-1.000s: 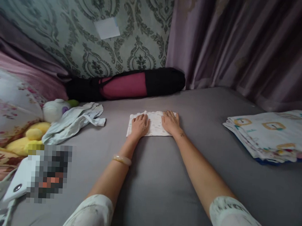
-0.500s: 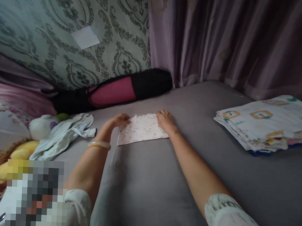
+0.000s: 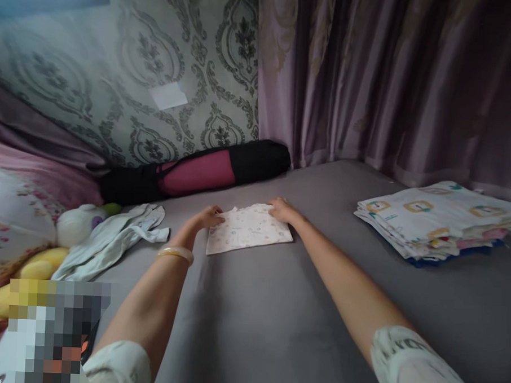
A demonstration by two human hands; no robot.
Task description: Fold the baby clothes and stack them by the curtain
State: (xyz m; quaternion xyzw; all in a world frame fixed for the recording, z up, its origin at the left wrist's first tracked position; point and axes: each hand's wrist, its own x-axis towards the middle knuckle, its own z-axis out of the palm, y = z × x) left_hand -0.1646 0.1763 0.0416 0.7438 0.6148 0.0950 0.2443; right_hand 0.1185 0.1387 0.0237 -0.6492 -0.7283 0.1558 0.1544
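A small white printed cloth (image 3: 249, 229), folded into a flat rectangle, lies on the grey bed sheet (image 3: 250, 315). My left hand (image 3: 211, 217) is at its far left corner, thumb on top and fingers curled around the edge. At the far right corner my right hand (image 3: 282, 210) has its fingers closed on the cloth's edge; the fingertips are partly hidden. The far edge between the hands is ruffled, while the near edge lies straight on the sheet.
To the right is a stack of folded printed cloths (image 3: 436, 213). A crumpled pale garment (image 3: 113, 239) lies left, beside a white plush toy (image 3: 78, 225) and a yellow plush (image 3: 40, 264). A black and pink long bag (image 3: 197, 172) rests along the wall, near a purple curtain (image 3: 349, 77).
The view has tilted up and turned slightly left. My right hand has shifted from lying over the cloth's right part to gripping its far right corner; my left hand stays at the left corner.
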